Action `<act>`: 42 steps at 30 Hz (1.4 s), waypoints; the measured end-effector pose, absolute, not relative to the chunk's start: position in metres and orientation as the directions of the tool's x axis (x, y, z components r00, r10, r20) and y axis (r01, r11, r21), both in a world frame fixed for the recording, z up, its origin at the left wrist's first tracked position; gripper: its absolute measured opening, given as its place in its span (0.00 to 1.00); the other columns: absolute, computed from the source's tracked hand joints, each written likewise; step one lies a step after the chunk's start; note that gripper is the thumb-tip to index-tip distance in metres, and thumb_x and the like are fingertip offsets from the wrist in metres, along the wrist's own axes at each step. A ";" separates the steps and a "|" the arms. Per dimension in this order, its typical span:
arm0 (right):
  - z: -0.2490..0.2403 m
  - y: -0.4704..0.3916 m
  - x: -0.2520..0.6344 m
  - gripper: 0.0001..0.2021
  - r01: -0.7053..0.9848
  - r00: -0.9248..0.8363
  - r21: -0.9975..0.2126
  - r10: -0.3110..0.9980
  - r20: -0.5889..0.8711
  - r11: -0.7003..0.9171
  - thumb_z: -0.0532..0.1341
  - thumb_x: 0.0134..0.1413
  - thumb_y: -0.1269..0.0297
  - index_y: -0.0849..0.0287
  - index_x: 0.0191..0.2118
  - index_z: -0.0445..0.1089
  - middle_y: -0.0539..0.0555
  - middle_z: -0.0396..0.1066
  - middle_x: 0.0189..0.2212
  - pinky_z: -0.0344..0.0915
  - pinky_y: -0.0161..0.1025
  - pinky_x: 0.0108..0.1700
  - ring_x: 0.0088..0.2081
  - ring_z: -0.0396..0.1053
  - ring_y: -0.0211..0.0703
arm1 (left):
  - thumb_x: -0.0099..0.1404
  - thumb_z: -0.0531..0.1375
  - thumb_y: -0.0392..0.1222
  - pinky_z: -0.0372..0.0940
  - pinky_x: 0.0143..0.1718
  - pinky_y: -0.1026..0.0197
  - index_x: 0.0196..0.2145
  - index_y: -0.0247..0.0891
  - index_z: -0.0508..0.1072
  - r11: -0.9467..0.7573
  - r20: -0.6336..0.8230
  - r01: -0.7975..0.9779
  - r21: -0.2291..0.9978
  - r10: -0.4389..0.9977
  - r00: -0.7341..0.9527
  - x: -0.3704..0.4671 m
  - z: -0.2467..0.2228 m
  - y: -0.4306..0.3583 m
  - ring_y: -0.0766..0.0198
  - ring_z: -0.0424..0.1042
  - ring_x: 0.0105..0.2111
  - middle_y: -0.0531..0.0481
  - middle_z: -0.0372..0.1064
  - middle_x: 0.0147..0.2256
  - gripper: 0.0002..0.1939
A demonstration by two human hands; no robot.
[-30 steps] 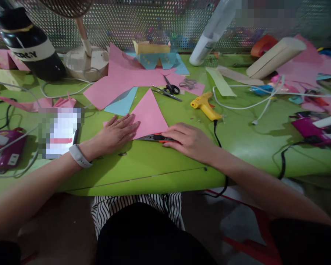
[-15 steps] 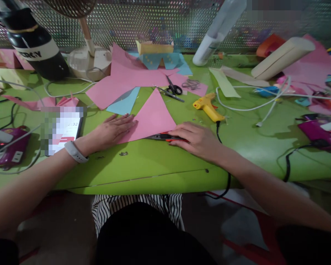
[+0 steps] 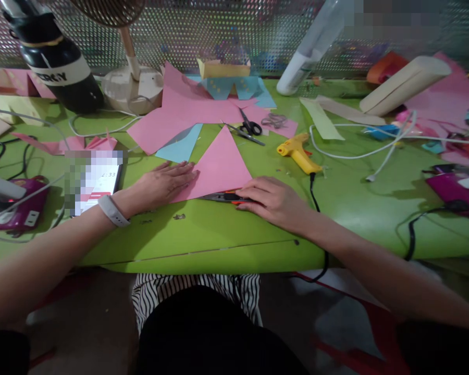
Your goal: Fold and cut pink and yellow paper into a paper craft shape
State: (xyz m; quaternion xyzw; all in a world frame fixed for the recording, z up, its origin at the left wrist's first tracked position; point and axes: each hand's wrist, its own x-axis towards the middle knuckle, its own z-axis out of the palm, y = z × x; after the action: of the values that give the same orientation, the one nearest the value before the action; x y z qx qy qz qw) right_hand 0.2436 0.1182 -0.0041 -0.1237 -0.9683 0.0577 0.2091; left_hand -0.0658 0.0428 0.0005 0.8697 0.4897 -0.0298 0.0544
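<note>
A folded pink paper triangle (image 3: 221, 166) lies on the green table, its point away from me. My left hand (image 3: 164, 182) rests flat on the triangle's left side, with its fingers stretched out. My right hand (image 3: 275, 200) is closed round a red and black utility knife (image 3: 229, 196). The knife lies along the triangle's near edge, pointing left, partly tucked against the paper. Whether the blade sits between the paper's layers I cannot tell. The rear of the knife is hidden under my right fingers.
Black scissors (image 3: 250, 127) and a yellow glue gun (image 3: 297, 152) lie beyond the triangle. Larger pink sheets (image 3: 187, 112) spread behind. A lit phone (image 3: 97, 179) is beside my left wrist. A black bottle (image 3: 62, 67) and a fan base (image 3: 135, 88) stand at the back left. White cables (image 3: 359, 155) cross the right side.
My right hand has slid the utility knife a little to the left along the paper's near edge. My left hand stays pressed on the paper. The whole view has shifted slightly.
</note>
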 end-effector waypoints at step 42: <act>-0.007 0.106 0.198 0.15 0.126 -0.921 -0.252 0.207 0.330 0.960 0.56 0.66 0.56 0.60 0.46 0.74 0.60 0.74 0.40 0.65 0.46 0.44 0.42 0.69 0.48 | 0.76 0.45 0.42 0.47 0.67 0.49 0.68 0.36 0.52 -0.507 -0.097 0.858 0.083 0.853 0.513 -0.061 0.001 0.043 0.56 0.48 0.69 0.39 0.49 0.69 0.25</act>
State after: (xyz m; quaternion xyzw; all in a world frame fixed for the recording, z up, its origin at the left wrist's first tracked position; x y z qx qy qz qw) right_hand 0.1982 0.1062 -0.0070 -0.0855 -0.9735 0.1136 0.1794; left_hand -0.0610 0.0432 0.0010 0.8678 0.4928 -0.0219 0.0603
